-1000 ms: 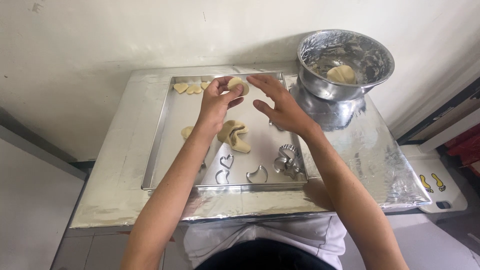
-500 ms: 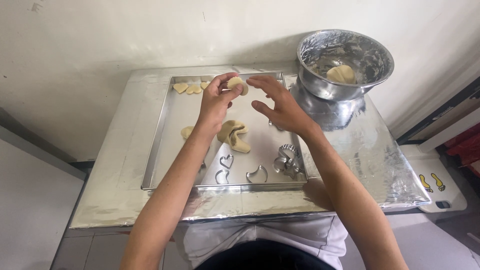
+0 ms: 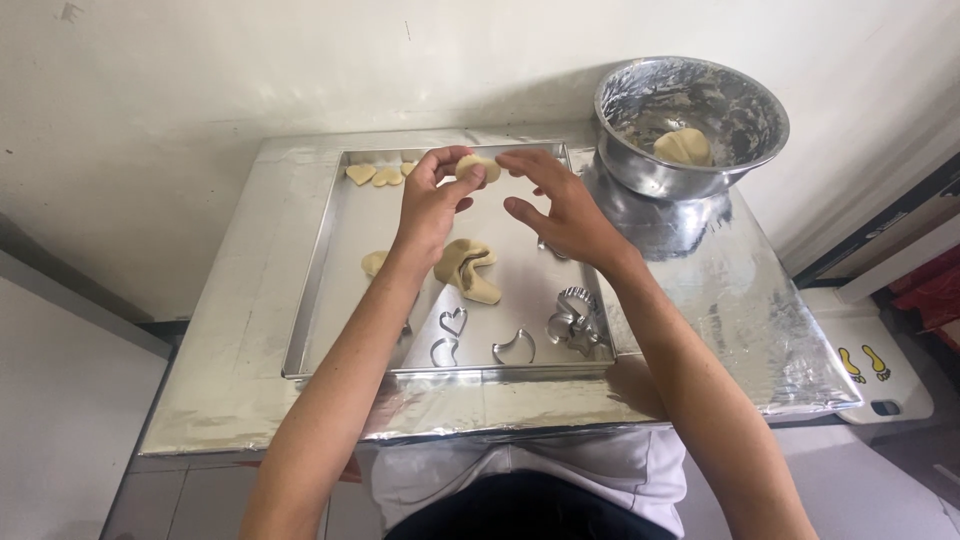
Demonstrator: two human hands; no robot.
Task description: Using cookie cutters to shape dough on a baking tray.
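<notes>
I have the left hand (image 3: 432, 205) pinched on a small dough piece (image 3: 478, 167) above the baking tray (image 3: 330, 250), right hand (image 3: 560, 205) spread open beside it, apparently shaping; next needs gentle pressing between both palms.

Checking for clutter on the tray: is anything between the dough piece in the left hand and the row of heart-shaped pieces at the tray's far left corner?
Nothing visible. The left hand holds the dough piece above the tray, and the tray surface between it and the heart-shaped pieces looks bare. The folded dough and cutters lie nearer the person.
</notes>
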